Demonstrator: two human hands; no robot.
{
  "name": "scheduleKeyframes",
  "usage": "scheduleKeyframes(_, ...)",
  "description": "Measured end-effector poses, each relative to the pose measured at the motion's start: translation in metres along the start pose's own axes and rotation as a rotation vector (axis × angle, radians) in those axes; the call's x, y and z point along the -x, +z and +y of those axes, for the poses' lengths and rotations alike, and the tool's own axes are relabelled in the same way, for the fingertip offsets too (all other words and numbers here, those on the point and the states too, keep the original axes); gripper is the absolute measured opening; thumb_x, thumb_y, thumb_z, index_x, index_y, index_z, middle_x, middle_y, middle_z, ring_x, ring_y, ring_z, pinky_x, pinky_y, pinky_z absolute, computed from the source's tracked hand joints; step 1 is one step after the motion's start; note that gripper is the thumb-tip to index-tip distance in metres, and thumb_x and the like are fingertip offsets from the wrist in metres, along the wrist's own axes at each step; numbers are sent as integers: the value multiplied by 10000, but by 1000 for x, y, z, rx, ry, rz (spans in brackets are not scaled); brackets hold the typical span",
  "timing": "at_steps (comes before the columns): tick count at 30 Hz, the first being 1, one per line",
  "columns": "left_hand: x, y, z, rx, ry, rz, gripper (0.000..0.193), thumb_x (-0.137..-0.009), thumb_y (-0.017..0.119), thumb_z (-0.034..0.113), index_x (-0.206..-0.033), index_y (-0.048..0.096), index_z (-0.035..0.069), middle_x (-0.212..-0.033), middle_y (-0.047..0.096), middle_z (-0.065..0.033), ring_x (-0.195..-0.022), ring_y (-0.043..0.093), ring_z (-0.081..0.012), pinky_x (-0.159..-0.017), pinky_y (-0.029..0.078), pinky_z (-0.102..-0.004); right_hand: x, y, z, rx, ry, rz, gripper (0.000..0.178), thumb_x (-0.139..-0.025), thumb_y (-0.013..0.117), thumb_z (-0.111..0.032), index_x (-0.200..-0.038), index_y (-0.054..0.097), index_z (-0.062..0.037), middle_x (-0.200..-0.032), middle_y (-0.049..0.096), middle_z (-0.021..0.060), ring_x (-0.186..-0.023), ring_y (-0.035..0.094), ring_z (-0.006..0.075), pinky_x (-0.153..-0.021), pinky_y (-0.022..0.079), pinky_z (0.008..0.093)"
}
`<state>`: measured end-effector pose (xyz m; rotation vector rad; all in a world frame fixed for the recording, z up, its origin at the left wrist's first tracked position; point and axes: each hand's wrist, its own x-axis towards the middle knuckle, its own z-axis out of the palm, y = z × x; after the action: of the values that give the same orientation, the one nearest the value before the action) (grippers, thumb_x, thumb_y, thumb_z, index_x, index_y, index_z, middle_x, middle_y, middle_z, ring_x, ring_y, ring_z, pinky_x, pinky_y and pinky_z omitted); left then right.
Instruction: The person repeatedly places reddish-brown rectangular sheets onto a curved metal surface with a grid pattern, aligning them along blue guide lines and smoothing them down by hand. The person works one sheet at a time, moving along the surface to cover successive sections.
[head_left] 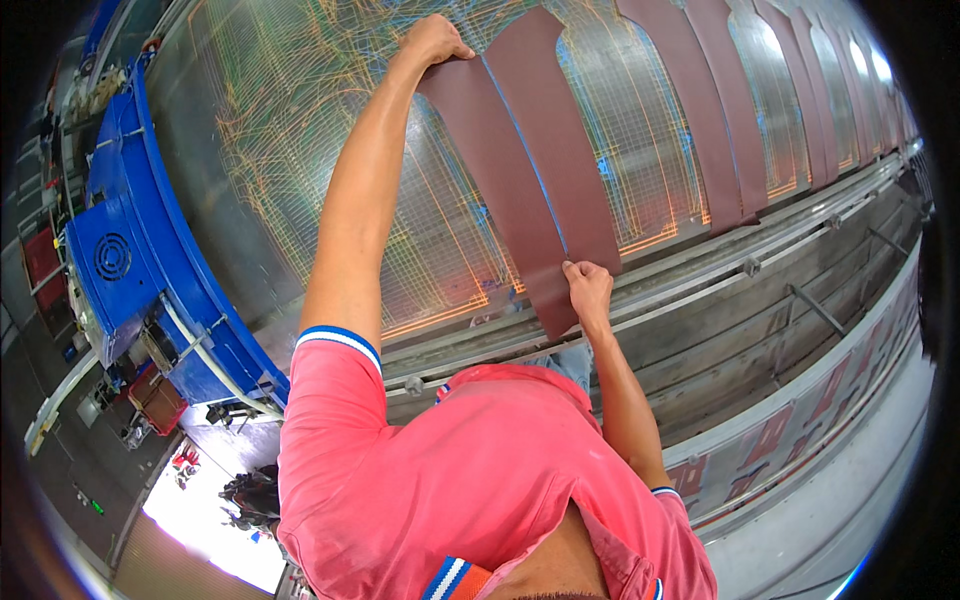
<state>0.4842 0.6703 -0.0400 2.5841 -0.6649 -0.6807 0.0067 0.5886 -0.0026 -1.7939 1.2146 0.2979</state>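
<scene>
Left hand [432,42]: pinching brown panel [492,150], far end | right hand [590,290]: pinching right edge, near end | panel between

Desk [640,150]: sheet metal, and look at that gloss flaring toward its right edge! | maroon strips [572,160]: matt, smooth, leather-like | rail [700,275] along the near edge: dull bare metal | frame [190,290] at the left edge: smooth blue paint | shirt [470,460]: matt cloth
</scene>
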Motion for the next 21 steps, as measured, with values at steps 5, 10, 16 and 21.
scheduleKeyframes(5, -8, -6, -1, -4, -106, -233, 539, -691, 843, 470, -1093, 756, 121, -1156, 708, -142, -1144, 624, -340, -1034, 391, -595, -1, -1, -1, 4, -11, 15, 369, -858, 676, -285, -708, 647, 51, -591, 563, 227, -520, 562, 298, -586, 435, 454)
scheduleKeyframes(10, 14, -1, 6, -179, -29, 0, 423, -710, 825, 447, -942, 781, 96, -983, 725, -148, -967, 666, -334, -908, 454, -570, -2, 1, 5, 33, -65, 38, 361, -863, 665, -301, -729, 667, 34, -655, 593, 254, -600, 622, 394, -603, 452, 473)
scheduleKeyframes(16, 93, 8, 59, -512, 184, 545, 743, -748, 749, 544, -1336, 597, 116, -1477, 482, -151, -1385, 397, -317, -1059, 279, -668, -1, 0, 1, 102, -44, 21, 386, -863, 668, -314, -717, 660, 43, -649, 588, 263, -593, 621, 401, -621, 454, 484)
scheduleKeyframes(21, 186, 104, 57, -379, 438, 252, 959, -847, 513, 727, -1550, 300, 110, -1637, 204, -106, -1517, 148, -305, -1167, 128, -673, -4, 6, 7, 75, -34, 26, 388, -865, 663, -318, -716, 666, 41, -655, 605, 264, -613, 625, 412, -642, 457, 485)
